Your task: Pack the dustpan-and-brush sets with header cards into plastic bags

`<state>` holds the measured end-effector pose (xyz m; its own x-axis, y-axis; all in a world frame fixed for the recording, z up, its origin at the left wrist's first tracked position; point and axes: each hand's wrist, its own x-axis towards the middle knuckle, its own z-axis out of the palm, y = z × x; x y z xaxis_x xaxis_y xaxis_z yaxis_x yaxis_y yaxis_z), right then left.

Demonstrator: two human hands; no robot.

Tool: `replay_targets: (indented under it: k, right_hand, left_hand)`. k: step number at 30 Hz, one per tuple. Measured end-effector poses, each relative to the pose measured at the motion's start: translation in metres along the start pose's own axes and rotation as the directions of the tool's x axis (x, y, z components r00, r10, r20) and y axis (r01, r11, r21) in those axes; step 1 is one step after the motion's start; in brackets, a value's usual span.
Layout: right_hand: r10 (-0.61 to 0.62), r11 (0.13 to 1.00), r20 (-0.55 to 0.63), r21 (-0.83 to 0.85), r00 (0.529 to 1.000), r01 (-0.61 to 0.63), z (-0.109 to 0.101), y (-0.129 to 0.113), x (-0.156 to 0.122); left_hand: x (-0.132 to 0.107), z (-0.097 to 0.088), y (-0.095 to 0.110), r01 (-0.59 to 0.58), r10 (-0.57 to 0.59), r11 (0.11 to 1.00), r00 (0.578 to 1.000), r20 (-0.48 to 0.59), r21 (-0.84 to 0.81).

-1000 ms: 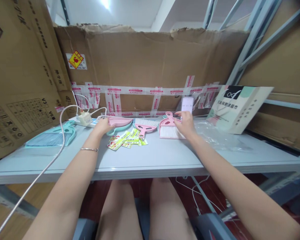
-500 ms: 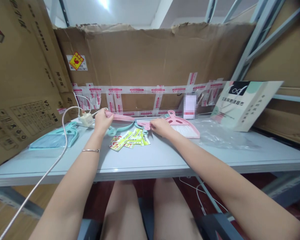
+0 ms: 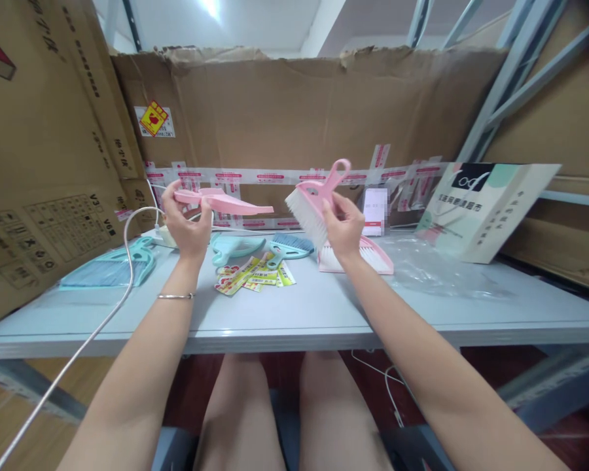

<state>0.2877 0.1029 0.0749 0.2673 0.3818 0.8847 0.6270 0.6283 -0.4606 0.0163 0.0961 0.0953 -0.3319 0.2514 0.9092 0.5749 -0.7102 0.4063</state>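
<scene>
Smooth pink dustpan (image 3: 228, 202), bristly brush (image 3: 308, 210) (loop-handled) aloft

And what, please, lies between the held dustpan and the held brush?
In the head view, a bare gap separates the pink dustpan from the brush.

Near the table's (image 3: 285, 314) back edge, a smartphone (image 3: 374, 208) stands before a taped cardboard sheet (image 3: 275, 111); toward the right edge, clear plastic film (image 3: 436, 271) lies beside a printed paper bag (image 3: 451, 212).

The table (image 3: 285, 317) bears packets (image 3: 255, 275) (overlapping) and dustpans (image 3: 246, 246).
</scene>
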Motion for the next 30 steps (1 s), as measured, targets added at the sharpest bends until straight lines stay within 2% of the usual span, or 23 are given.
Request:
replay_targets:
  k: [2,3,6,9,12,14,16,19,24,27,30]
  right_hand:
    - [0.016,0.995,-0.126,0.096,0.992,-0.003,-0.002,-0.009,0.003]
    - [0.002,0.994,-0.143,0.105,0.990,0.013,-0.002,-0.013,0.005]
    - [-0.035,0.990,-0.130,0.134,0.991,0.052,0.002,-0.026,0.014]
    - [-0.055,0.977,-0.101,0.200,0.993,0.075,0.015,-0.038,0.026]
    - [-0.109,0.965,-0.086,0.229,0.990,0.126,0.029,-0.052,0.034]
    - [-0.130,0.960,-0.071,0.240,0.989,0.143,0.034,-0.063,0.031]
    - [-0.115,0.957,-0.020,0.267,0.993,0.116,0.036,-0.074,0.023]
    - [-0.082,0.948,0.135,0.317,0.987,0.035,0.035,-0.084,0.007]
    - [-0.086,0.949,0.389,0.311,0.917,-0.043,0.043,-0.087,-0.014]
    - [-0.033,0.942,0.466,0.311,0.884,-0.128,0.050,-0.088,-0.023]
    - [-0.004,0.921,0.483,0.344,0.875,-0.185,0.053,-0.087,-0.029]
  left_hand:
    - [-0.001,0.001,0.005,-0.013,0.014,0.999,1.000,0.006,-0.048]
    - [0.000,0.003,0.009,-0.022,0.023,0.997,1.000,0.014,-0.069]
    - [0.010,0.016,0.020,-0.069,0.076,0.986,0.996,0.041,-0.154]
    - [0.035,0.039,0.032,-0.107,0.126,0.942,0.991,0.040,-0.319]
    - [0.059,0.062,0.042,-0.021,0.028,0.876,1.000,0.006,-0.482]
    - [0.066,0.072,0.047,0.021,-0.026,0.825,1.000,0.000,-0.565]
    - [0.060,0.078,0.049,0.040,-0.041,0.767,0.999,0.014,-0.640]
    - [0.038,0.080,0.043,0.119,-0.104,0.698,0.992,0.065,-0.706]
    - [0.010,0.075,0.028,0.304,-0.274,0.603,0.947,0.167,-0.737]
    - [0.003,0.073,0.028,0.386,-0.306,0.546,0.918,0.252,-0.743]
    - [-0.004,0.074,0.029,0.491,-0.353,0.474,0.867,0.353,-0.731]
